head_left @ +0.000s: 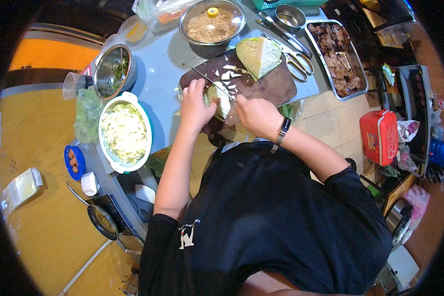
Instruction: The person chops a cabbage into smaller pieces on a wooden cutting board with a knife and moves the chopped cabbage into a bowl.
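My left hand (198,105) presses a cut piece of cabbage (222,101) against the dark cutting board (273,88). In my right hand (259,116) is the handle of a kitchen knife (211,82), whose blade slants across the cabbage close to my left fingers. Small white cabbage scraps (229,72) lie scattered behind the blade. A larger cabbage chunk (259,57) with flat cut faces rests at the board's far right. Left of the board stands a white colander (145,114) full of shredded cabbage (124,133). My hand covers part of the piece being held.
Kitchen scissors (298,64) lie just right of the board, beside a metal tray of cooked meat (340,66). Behind is a glass-lidded bowl (211,24) of pale shreds. A steel bowl with chopped greens (114,72) stands at left, near a blue basket of eggs (74,162).
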`<state>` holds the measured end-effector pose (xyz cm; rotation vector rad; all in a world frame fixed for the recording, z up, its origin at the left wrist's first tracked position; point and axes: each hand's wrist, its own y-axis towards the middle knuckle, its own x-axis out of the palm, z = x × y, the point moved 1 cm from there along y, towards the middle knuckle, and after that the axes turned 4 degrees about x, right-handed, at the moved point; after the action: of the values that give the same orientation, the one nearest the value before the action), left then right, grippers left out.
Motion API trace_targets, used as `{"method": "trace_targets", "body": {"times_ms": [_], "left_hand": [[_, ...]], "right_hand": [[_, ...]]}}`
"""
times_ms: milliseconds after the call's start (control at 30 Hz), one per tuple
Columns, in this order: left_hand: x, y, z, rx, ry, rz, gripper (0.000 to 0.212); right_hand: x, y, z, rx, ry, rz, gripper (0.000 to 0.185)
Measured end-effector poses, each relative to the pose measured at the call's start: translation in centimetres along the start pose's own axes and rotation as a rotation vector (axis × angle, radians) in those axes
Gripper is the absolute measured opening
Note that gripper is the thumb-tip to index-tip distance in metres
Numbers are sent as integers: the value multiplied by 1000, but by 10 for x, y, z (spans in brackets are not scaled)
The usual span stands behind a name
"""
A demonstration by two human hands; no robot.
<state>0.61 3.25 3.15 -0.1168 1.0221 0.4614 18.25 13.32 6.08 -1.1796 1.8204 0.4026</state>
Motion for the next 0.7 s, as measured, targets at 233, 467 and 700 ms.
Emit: {"method": "trace_targets", "body": {"times_ms": [233,467,700], "left_hand": [[-1,0,0,27,-77,-1,43],[-3,-5,-6,-23,-199,79,46],[-4,-4,-3,2,-216,52,40]], "right_hand": [[57,38,26,36,4,38,18],[-1,13,0,-42,-29,-16,18],[48,33,21,14,-83,-36,17]]}}
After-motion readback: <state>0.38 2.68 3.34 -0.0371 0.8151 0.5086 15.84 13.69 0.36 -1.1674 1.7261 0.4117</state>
